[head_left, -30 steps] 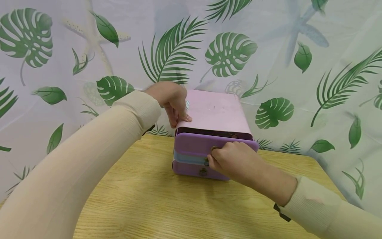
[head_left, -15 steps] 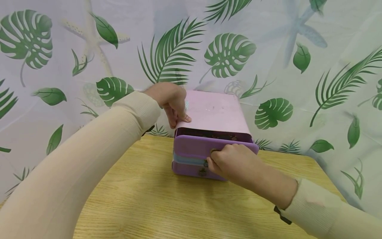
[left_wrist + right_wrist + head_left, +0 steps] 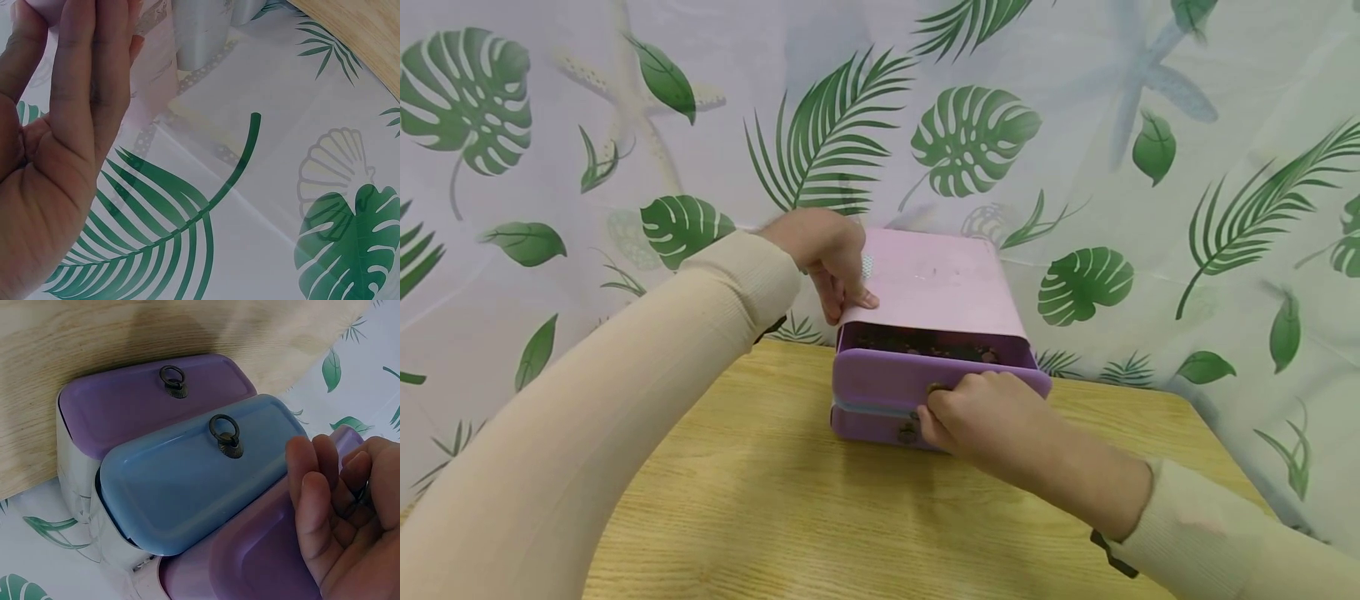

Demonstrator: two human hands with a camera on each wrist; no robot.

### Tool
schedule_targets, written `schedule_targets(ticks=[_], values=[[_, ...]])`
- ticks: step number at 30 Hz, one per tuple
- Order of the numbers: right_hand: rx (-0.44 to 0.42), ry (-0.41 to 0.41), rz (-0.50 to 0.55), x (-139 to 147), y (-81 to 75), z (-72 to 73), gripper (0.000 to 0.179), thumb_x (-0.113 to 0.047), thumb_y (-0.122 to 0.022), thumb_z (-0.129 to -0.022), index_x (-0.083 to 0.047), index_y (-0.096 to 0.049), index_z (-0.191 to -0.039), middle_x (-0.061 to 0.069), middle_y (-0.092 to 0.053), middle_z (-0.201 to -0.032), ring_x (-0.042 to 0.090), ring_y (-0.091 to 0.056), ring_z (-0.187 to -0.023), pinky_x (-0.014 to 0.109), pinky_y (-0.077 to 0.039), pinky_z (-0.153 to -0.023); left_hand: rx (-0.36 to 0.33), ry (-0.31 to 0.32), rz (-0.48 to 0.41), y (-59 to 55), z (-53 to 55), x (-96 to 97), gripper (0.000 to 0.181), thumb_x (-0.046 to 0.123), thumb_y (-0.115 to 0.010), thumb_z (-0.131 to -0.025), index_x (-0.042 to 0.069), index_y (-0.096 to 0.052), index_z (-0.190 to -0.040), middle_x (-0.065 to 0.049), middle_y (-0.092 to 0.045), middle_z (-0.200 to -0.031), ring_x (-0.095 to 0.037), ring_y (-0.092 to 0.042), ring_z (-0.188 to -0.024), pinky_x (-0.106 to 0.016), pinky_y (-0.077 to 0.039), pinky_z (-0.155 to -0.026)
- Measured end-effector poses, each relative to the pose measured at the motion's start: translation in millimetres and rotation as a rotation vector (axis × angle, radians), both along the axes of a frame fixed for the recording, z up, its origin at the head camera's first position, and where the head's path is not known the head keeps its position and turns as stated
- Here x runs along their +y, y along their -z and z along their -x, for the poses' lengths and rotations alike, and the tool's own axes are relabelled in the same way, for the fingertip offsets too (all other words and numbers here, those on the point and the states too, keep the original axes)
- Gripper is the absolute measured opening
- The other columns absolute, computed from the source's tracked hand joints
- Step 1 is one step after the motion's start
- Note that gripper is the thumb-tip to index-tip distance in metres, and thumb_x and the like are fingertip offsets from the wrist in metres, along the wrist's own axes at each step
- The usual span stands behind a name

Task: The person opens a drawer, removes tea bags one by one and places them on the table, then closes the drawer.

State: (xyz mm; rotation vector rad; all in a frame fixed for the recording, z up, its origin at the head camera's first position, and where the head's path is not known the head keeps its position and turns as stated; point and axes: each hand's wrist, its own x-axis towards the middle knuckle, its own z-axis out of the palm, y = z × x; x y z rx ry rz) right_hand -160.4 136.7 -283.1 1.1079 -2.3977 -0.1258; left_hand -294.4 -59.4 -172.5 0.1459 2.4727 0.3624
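A small pink drawer cabinet [image 3: 940,279] stands at the back of the table, three drawers high. Its purple top drawer [image 3: 880,377] is pulled partly out, with dark floral-looking colour and small pale spots inside. My right hand [image 3: 992,421] grips the ring pull [image 3: 937,388] on that drawer, fingers curled, mostly covering the ring. My left hand [image 3: 838,262] holds the cabinet's left front edge, thumb on top and fingers down the side. In the right wrist view the blue middle drawer [image 3: 181,487] and purple bottom drawer [image 3: 131,412] are closed, each with a dark metal ring.
Light wood table [image 3: 760,500] spreads in front of and beside the cabinet. A white cloth printed with green leaves [image 3: 842,125] hangs close behind it. Both forearms reach in from the lower corners, cuffed in cream sleeves [image 3: 647,392].
My right hand has drawn the top drawer farther out toward me, so more of its inside shows and it covers more of the blue drawer. My left hand keeps its place on the cabinet.
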Motion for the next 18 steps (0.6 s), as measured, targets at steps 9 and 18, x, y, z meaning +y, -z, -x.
schedule_targets(ticks=[9,18], values=[[-0.011,-0.016,0.003,0.6,1.0,-6.9,0.043,-0.018,-0.066,-0.09,-0.019,-0.039,-0.057,-0.011,-0.03,-0.048,0.006,-0.032,-0.04,0.027,-0.034,-0.04,-0.001,0.01,0.014,1.7,1.0,-0.4,0.062,0.038,-0.071,-0.09,-0.004,-0.047,-0.128,-0.016,-0.07,-0.114,-0.016,-0.076,-0.087,-0.03,-0.044,-0.107],[-0.062,-0.01,-0.017,-0.7,-0.5,-14.8,0.042,-0.017,-0.066,-0.089,-0.019,-0.039,-0.057,-0.01,-0.03,-0.048,0.004,-0.029,-0.041,0.022,-0.032,-0.041,0.001,-0.007,-0.006,3.7,1.3,-0.9,0.061,0.037,-0.071,-0.09,-0.006,-0.049,-0.128,-0.017,-0.07,-0.114,-0.018,-0.076,-0.087,-0.031,-0.049,-0.102]])
